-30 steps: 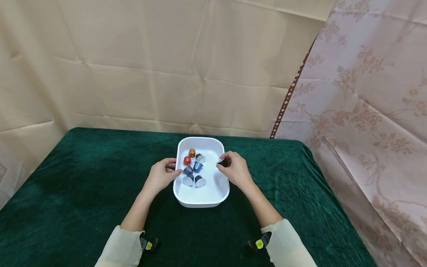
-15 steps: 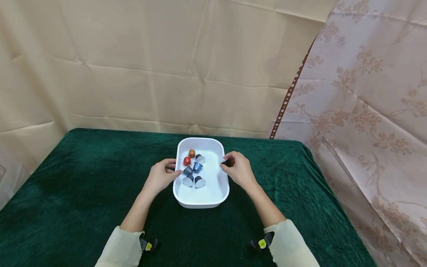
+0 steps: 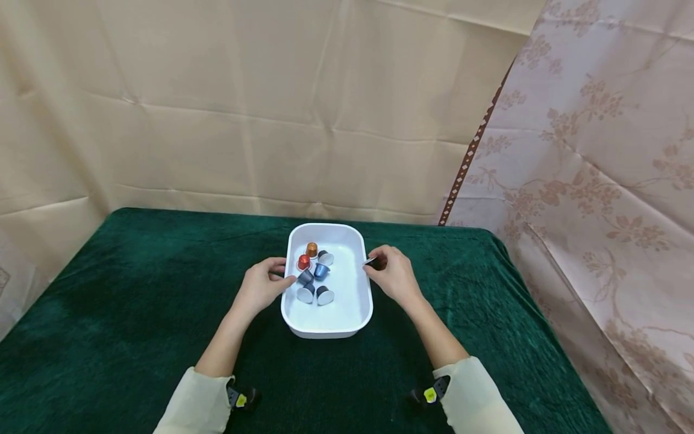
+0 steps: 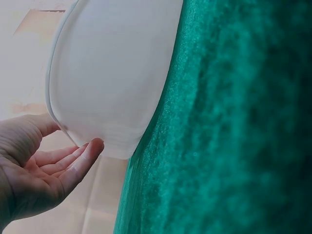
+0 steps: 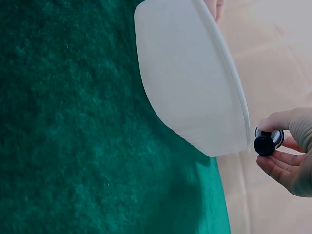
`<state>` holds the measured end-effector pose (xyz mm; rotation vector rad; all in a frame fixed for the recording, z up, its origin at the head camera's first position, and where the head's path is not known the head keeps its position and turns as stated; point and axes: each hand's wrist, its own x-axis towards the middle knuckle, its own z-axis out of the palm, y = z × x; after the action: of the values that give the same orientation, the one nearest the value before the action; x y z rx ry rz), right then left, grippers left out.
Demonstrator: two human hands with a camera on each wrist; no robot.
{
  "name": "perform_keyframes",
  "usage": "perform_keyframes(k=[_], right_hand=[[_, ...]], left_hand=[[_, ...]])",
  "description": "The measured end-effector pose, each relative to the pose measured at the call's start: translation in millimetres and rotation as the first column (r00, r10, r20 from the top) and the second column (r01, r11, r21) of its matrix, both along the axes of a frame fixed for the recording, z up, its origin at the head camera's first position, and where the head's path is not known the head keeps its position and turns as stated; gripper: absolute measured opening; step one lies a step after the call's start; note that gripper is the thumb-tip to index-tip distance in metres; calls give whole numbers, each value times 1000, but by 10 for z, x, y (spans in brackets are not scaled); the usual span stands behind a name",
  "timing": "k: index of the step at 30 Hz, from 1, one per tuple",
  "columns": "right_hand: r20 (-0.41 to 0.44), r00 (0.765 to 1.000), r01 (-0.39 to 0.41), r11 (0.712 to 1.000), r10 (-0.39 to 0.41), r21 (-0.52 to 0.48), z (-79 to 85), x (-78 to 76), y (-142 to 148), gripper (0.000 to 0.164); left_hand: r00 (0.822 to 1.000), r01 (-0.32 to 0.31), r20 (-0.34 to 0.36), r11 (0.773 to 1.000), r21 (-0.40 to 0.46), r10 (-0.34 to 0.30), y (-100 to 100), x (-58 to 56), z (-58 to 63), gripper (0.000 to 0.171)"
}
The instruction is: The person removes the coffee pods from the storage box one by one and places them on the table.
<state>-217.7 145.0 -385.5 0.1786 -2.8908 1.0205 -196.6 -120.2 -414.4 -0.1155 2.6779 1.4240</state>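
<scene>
A white plastic tub (image 3: 349,304) stands on the cloth, with several coffee capsules along its left side. Among them lie an orange capsule (image 3: 311,249), a red capsule (image 3: 304,261), a bright blue capsule (image 3: 321,271) and dark ones, some tipped with pale lids showing. My left hand (image 3: 262,285) grips the tub's left edge, the thumb over the rim and fingers against the outer wall, as the left wrist view shows. Just beyond the right rim, my right hand (image 3: 394,274) pinches a black coffee capsule (image 5: 264,145) between thumb and fingers, above table height.
Dark green velvet cloth (image 3: 162,289) covers the table. A beige curtain (image 3: 271,120) hangs behind it, and a floral pink curtain (image 3: 596,181) hangs at the right. Tub walls rise between the two hands.
My right hand has drawn the black capsule to the right, from above the tub's inside to past its right rim. My left hand and the capsules in the tub stay put.
</scene>
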Motion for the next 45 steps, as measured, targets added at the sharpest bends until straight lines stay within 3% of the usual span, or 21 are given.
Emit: perform_keyframes(k=[45], right_hand=[[15,999,36,999,-36,-7,-179,-63,227,27]], left_hand=[[1000,-5,0,1000,-4,5,12,1,23,51]])
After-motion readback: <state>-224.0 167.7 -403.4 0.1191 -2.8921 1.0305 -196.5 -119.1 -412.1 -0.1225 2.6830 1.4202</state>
